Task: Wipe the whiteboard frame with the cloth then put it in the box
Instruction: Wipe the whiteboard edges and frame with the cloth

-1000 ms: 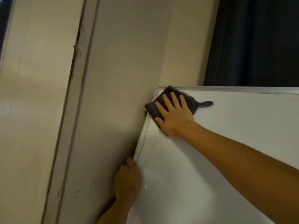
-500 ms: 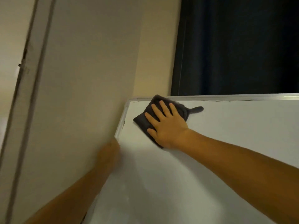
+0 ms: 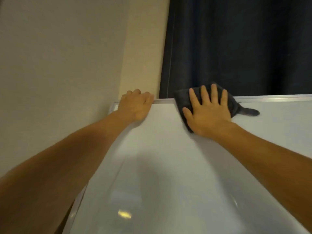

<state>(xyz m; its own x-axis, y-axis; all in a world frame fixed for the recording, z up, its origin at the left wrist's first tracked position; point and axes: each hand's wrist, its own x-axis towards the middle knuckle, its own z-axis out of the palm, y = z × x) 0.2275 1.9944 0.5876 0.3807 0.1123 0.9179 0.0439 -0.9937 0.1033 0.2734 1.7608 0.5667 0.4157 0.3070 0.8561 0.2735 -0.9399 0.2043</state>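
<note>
grey cloth (image 3: 233, 103) flat under right hand (image 3: 208, 114), fingers (image 3: 214, 92) spread; unwiped frame (image 3: 273, 98) runs rightward. left hand (image 3: 135, 107) grips top edge.

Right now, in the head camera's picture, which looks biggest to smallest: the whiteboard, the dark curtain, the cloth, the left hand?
1. whiteboard, though it is nearest the camera
2. dark curtain
3. left hand and cloth look alike; the right hand hides much of the cloth, so I won't rank them.
</note>
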